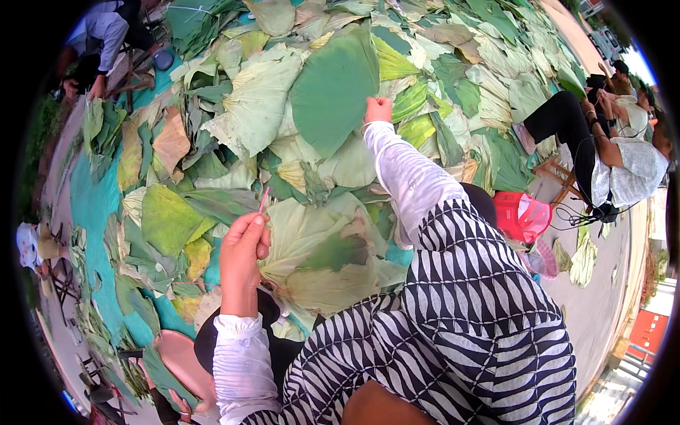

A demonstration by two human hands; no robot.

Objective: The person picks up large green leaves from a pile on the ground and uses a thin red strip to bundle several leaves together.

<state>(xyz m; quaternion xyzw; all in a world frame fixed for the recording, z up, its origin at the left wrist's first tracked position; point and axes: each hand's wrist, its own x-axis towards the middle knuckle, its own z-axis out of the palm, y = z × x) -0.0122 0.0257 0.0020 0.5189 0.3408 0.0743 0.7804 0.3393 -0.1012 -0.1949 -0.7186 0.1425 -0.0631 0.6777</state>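
My right hand (377, 110) reaches far forward, its fingers closed on the edge of a large dark green lotus leaf (333, 88). That leaf spreads out to the left of the hand, over the heap. Closer to me, my left hand (243, 248) is held up with the thumb pressed against the fingers. A thin pink stick (265, 199) pokes up from this grip; its lower part is hidden. Below and around both hands lie many loose lotus leaves, among them a wide pale one (312, 234) with a green patch and a yellow-green one (170, 219).
Leaves cover a turquoise sheet (99, 212). People sit around the heap: one at the right (623, 156), one at the far left (106, 42), others along the left edge. A red and pink bag (523, 216) lies by my right side. Someone's hand (183, 407) shows at lower left.
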